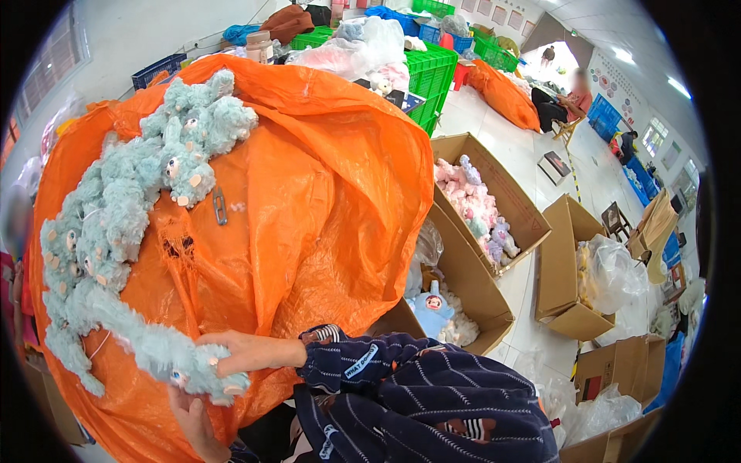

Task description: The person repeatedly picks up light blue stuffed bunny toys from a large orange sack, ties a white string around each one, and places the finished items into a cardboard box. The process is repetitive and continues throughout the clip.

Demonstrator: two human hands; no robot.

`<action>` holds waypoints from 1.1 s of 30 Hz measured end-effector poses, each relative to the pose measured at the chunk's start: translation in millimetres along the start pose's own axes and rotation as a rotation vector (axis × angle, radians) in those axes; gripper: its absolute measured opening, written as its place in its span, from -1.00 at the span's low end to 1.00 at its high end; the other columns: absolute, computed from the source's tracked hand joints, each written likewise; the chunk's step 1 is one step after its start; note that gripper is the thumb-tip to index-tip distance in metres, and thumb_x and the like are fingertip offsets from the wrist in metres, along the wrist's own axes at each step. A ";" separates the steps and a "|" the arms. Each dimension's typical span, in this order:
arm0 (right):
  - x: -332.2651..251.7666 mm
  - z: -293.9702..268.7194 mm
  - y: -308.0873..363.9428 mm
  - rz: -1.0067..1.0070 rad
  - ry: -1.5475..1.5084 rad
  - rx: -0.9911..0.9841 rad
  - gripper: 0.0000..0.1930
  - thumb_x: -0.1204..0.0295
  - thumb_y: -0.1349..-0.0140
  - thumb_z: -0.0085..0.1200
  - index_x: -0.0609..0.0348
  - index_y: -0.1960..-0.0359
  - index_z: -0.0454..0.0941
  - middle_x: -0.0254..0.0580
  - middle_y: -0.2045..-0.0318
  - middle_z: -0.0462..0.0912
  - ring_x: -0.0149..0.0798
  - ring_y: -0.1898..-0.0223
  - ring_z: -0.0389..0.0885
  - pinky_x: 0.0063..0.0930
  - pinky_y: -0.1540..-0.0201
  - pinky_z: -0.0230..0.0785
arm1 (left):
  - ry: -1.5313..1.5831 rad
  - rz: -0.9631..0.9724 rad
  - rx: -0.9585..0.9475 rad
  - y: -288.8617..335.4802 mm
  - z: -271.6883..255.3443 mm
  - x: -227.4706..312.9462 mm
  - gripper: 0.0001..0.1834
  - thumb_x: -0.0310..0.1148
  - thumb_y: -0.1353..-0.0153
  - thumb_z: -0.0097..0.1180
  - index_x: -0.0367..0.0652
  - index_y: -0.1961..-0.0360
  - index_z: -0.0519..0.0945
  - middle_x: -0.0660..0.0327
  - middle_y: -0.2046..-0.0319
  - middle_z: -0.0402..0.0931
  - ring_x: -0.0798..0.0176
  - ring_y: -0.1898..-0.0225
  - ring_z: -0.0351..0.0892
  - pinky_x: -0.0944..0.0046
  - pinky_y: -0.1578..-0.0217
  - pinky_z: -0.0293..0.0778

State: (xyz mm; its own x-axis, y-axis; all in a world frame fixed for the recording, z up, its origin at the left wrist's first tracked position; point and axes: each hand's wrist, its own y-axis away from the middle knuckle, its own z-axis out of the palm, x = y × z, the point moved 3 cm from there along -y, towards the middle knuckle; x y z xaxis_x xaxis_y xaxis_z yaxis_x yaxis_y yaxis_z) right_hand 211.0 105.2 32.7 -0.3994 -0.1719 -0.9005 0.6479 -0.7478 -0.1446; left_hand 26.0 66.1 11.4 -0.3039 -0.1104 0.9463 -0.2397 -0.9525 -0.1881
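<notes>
A pale blue-green plush toy (181, 361) lies at the near edge of the orange sheet (309, 208), its small eye and pale paws showing. My right hand (247, 353) reaches across from the right and grips it from above, thumb and fingers pressed into the fur. Below it, my left hand (194, 423) holds the toy's underside; its fingers are partly hidden by the fur. A long heap of similar plush toys (104, 216) runs up the sheet's left side, with a thin white string hanging by the lower ones. Small grey thread snips (220, 207) lie on the sheet beside the heap.
Right of the sheet stand open cardboard boxes, one with pink plush toys (471, 197), another with a blue toy (431, 309). A box with plastic bags (571, 270) sits farther right. Green crates (428, 77) rise behind. A seated person (571, 100) is far off.
</notes>
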 end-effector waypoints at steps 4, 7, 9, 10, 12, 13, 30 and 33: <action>11.0 14.4 1.0 0.064 0.033 -0.210 -0.40 0.46 0.11 0.00 0.31 -0.08 0.22 -0.16 0.12 0.43 -0.37 0.11 0.37 -0.54 0.08 0.24 | 0.039 -0.200 0.159 27.3 -11.8 -12.0 -0.51 -0.42 -0.07 0.07 -0.32 -0.02 0.24 0.06 0.06 0.32 0.18 0.07 0.36 0.28 0.14 0.36; 17.0 20.6 1.8 0.087 0.072 -0.225 -0.39 0.45 0.10 0.01 0.30 -0.09 0.21 -0.12 0.11 0.42 -0.33 0.08 0.37 -0.53 0.05 0.23 | -0.024 -0.281 0.254 54.8 -23.9 -31.7 -0.53 -0.38 -0.13 0.01 -0.33 -0.05 0.26 0.01 0.08 0.35 0.13 0.12 0.38 0.22 0.14 0.40; 14.7 16.9 2.4 0.009 0.260 -0.185 -0.40 0.42 0.07 0.02 0.29 -0.09 0.21 -0.06 0.10 0.42 -0.26 0.06 0.37 -0.48 0.03 0.23 | -0.081 -0.282 0.244 51.1 -22.6 -30.0 -0.53 -0.37 -0.11 0.04 -0.32 -0.04 0.28 0.03 0.08 0.36 0.14 0.11 0.38 0.21 0.13 0.39; 13.4 15.3 2.9 -0.025 0.357 -0.162 -0.40 0.40 0.06 0.03 0.29 -0.09 0.20 -0.03 0.10 0.41 -0.23 0.04 0.37 -0.46 0.02 0.23 | -0.103 -0.270 0.232 45.3 -19.6 -29.9 -0.53 -0.37 -0.10 0.05 -0.31 -0.03 0.29 0.04 0.09 0.36 0.15 0.11 0.38 0.21 0.13 0.38; 1.1 15.8 3.3 -0.099 0.593 -0.079 -0.38 0.34 0.07 0.08 0.29 -0.08 0.21 0.02 0.09 0.41 -0.18 0.03 0.37 -0.43 0.03 0.22 | -0.149 -0.250 0.241 46.3 -21.3 -28.5 -0.53 -0.36 -0.08 0.08 -0.31 -0.01 0.30 0.06 0.10 0.37 0.15 0.11 0.39 0.21 0.12 0.37; -5.6 17.8 4.4 -0.139 0.709 -0.038 -0.36 0.31 0.07 0.10 0.29 -0.08 0.21 0.04 0.09 0.41 -0.16 0.03 0.37 -0.42 0.03 0.22 | -0.178 -0.238 0.239 45.9 -21.0 -27.0 -0.52 -0.36 -0.06 0.09 -0.30 0.00 0.31 0.07 0.10 0.37 0.16 0.11 0.39 0.21 0.12 0.36; 10.5 53.9 -8.9 -0.023 0.228 0.183 -0.43 0.49 0.01 0.13 0.35 -0.06 0.18 -0.20 0.12 0.41 -0.39 0.12 0.40 -0.56 0.09 0.28 | -0.157 -0.020 0.116 51.1 10.7 -11.2 -0.51 -0.45 -0.05 0.06 -0.30 -0.04 0.28 0.18 0.09 0.40 0.33 0.06 0.37 0.30 0.06 0.30; 6.2 48.9 -21.0 -0.037 0.181 0.305 -0.65 0.49 -0.05 0.09 0.35 0.11 0.38 -0.27 0.24 0.50 -0.44 0.24 0.45 -0.60 0.21 0.31 | -0.128 -0.128 0.094 51.4 12.8 -8.2 -0.46 -0.43 -0.06 0.06 -0.31 -0.08 0.22 0.16 0.07 0.38 0.35 0.06 0.35 0.32 0.05 0.28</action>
State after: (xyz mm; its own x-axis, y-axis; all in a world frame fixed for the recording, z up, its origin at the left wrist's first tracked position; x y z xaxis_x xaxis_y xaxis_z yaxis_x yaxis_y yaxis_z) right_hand 163.1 88.5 50.3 -0.2801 -0.0452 -0.9589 0.4012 -0.9130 -0.0742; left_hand 28.0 14.4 -2.7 -0.1549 -0.0160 0.9878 -0.1798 -0.9827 -0.0441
